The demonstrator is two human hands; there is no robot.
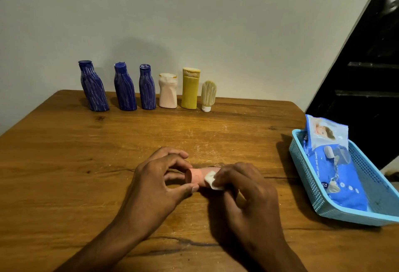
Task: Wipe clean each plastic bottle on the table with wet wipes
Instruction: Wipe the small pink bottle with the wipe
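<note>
I see the left hand [157, 176] holding a small pink bottle [195, 178] near the middle of the wooden table [64, 163]. The fingers and thumb of that hand curl around the bottle's flat end. The bottle lies on its side. Its long way runs from left to right, and the flat end points left, into the left hand. The other end goes under the right hand [246, 187], so I cannot see it. The right hand pinches a small white wipe [210, 180] and presses it on top of the bottle, just to the right of where the left hand grips. I cannot tell if the bottle touches the table or sits a bit above it. Far behind the hands, by the wall, more bottles stand in a row. There are three blue bottles [124, 87] with pale streaks on them, then a white bottle [168, 91], then a yellow bottle [190, 88], then a little tube [208, 95] standing on its white cap. They all stand up, well apart from the hands. Off to the right of the right hand sits a blue basket [311, 185]. A blue pack of wet wipes [336, 174] lies in it, with its top end poking over the far rim.
</note>
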